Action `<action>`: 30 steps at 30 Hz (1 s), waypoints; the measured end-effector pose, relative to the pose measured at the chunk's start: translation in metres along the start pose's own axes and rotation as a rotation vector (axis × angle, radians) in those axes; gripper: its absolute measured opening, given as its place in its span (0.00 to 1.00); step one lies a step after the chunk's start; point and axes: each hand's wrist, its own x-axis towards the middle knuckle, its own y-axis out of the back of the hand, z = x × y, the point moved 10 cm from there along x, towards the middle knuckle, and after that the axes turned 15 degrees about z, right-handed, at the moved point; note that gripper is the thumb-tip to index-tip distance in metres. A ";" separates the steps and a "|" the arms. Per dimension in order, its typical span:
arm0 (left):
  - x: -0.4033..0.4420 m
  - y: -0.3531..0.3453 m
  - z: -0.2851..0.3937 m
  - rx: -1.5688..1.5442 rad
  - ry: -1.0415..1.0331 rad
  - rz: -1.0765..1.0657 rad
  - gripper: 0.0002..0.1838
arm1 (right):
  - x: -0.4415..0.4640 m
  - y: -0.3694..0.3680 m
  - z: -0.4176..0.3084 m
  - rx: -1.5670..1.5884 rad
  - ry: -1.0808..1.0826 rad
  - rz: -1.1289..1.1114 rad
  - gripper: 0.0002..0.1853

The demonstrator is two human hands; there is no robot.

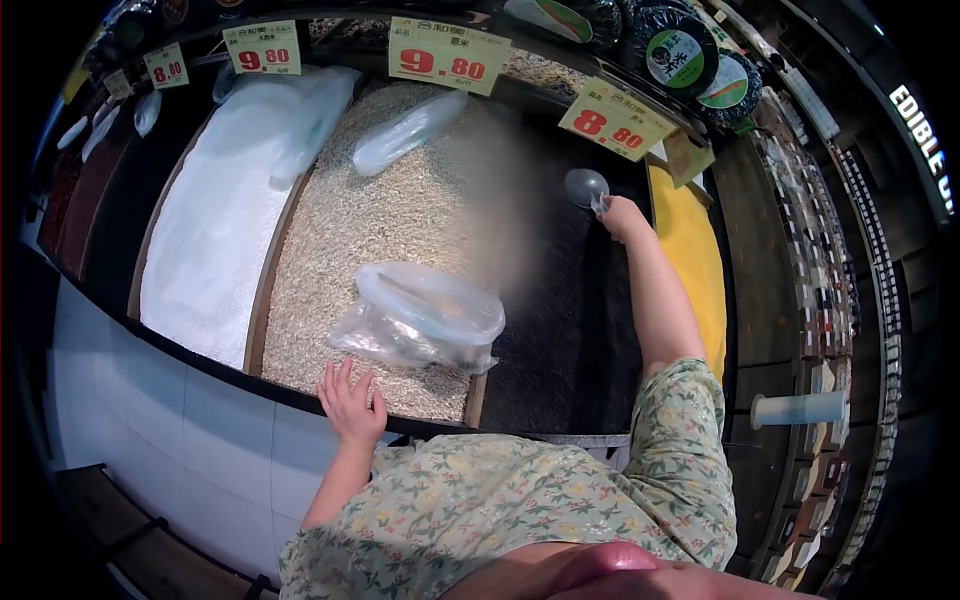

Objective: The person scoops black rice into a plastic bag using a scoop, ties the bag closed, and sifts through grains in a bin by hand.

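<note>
My right hand (622, 218) is stretched out over the bin of black grain (560, 330), its fingers closed on the handle of a clear scoop (586, 187). The scoop's round bowl lies at the far part of that bin. My left hand (352, 402) has its fingers spread at the near edge of the bin of beige grain (330, 230). Just beyond its fingertips, an open clear plastic bag (425, 315) rests on the beige grain and reaches the divider. Farther back on the same grain lies another clear scoop or bag (408, 132).
White grain or powder (215, 230) fills a bin on the left, with clear plastic (312, 125) on it. Yellow grain (690, 270) is on the right. Price signs (448, 55) and dark round packages (672, 52) line the back. A pale cylinder (800, 409) sticks out at right.
</note>
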 end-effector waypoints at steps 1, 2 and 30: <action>0.000 0.000 0.000 -0.002 -0.003 0.001 0.17 | 0.004 0.000 -0.003 -0.022 -0.023 -0.025 0.27; 0.001 0.001 0.001 -0.003 -0.007 0.001 0.17 | 0.009 -0.001 -0.005 -0.044 -0.047 -0.049 0.26; -0.002 -0.003 0.003 0.022 -0.043 -0.005 0.17 | -0.200 0.089 0.100 0.324 0.002 0.115 0.27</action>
